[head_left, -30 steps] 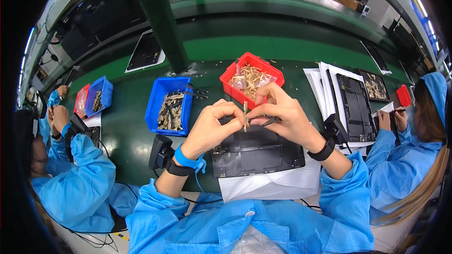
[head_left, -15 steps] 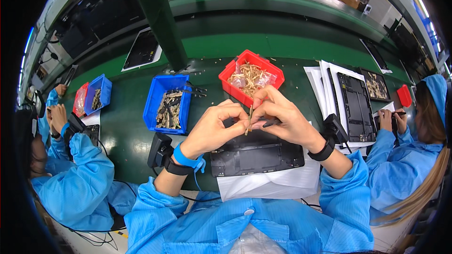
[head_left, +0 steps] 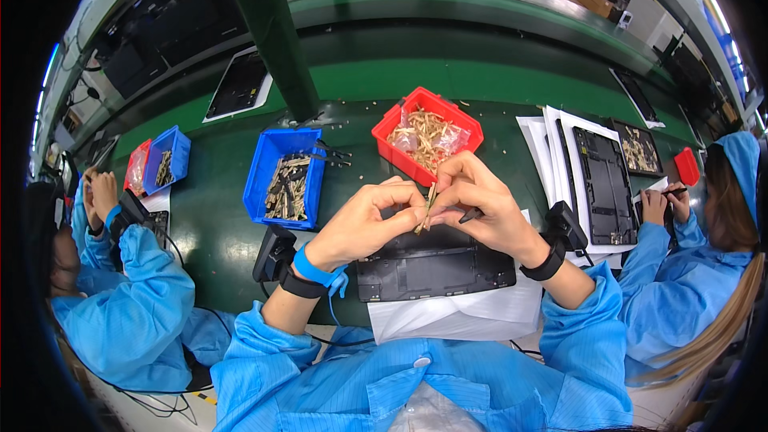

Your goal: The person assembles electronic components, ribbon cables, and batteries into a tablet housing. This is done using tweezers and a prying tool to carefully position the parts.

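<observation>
A thin tan strip (head_left: 433,193) is pinched between the fingertips of both my hands, above a black flat casing (head_left: 436,272). My left hand (head_left: 370,214) grips it from the left, thumb and forefinger pressed together. From the right, my right hand (head_left: 490,206) pinches the same strip. A dark slim tool (head_left: 470,215), its kind unclear, also sticks out of the curled fingers of my right hand. The casing lies on white sheeting (head_left: 456,318) and is partly covered by my hands. Just beyond them stands a red bin (head_left: 386,125) with tan strips and clear plastic bags.
A blue bin (head_left: 254,184) of dark and tan strips stands left of my hands, black tweezers-like tools (head_left: 334,154) at its edge. To the right lie black casings (head_left: 606,184) on white sheets. Co-workers sit on both sides. A green post (head_left: 268,32) rises behind the blue bin.
The strip leans more to the right at its top. My right hand has shifted slightly, and both hands still pinch the strip. The left co-worker's hands have moved.
</observation>
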A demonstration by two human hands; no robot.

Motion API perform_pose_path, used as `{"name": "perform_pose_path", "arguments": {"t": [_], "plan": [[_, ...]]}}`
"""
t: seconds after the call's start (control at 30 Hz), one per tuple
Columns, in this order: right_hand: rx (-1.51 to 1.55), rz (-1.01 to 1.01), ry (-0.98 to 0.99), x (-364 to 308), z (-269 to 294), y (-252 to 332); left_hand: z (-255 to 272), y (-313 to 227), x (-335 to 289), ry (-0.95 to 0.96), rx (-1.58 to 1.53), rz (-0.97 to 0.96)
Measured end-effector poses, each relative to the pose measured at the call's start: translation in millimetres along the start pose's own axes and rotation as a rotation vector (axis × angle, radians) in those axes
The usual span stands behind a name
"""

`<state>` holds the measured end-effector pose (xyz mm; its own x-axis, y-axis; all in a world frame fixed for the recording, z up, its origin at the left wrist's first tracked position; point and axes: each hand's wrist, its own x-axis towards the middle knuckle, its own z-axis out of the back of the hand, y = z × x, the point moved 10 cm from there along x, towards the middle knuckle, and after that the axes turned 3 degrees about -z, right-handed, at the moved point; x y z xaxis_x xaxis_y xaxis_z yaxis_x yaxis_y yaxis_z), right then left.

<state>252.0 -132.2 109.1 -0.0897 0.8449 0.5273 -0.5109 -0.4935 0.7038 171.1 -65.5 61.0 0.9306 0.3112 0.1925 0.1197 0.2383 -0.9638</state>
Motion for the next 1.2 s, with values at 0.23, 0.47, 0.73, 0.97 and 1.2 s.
{"name": "perform_pose_path", "arguments": {"t": [0.23, 0.47, 0.73, 0.97, 1.2], "plan": [[0.028, -0.006, -0.01, 0, -1, 1, -5, 2, -3, 0.027, -0.123, 0.042], [-0.02, 0.002, 0.076, -1, -5, 5, -12, 6, -4, 0.058, -0.212, 0.05], [-0.012, -0.06, 0.179, 2, -14, -1, -5, 12, -6, -0.011, -0.187, 0.045], [0.001, -0.136, 0.133, 11, -3, -7, 12, 2, -8, -0.128, -0.017, -0.062], [-0.596, -0.1, -0.159, 39, 31, -32, 30, -3, -16, -0.358, 0.127, -0.099]]}}
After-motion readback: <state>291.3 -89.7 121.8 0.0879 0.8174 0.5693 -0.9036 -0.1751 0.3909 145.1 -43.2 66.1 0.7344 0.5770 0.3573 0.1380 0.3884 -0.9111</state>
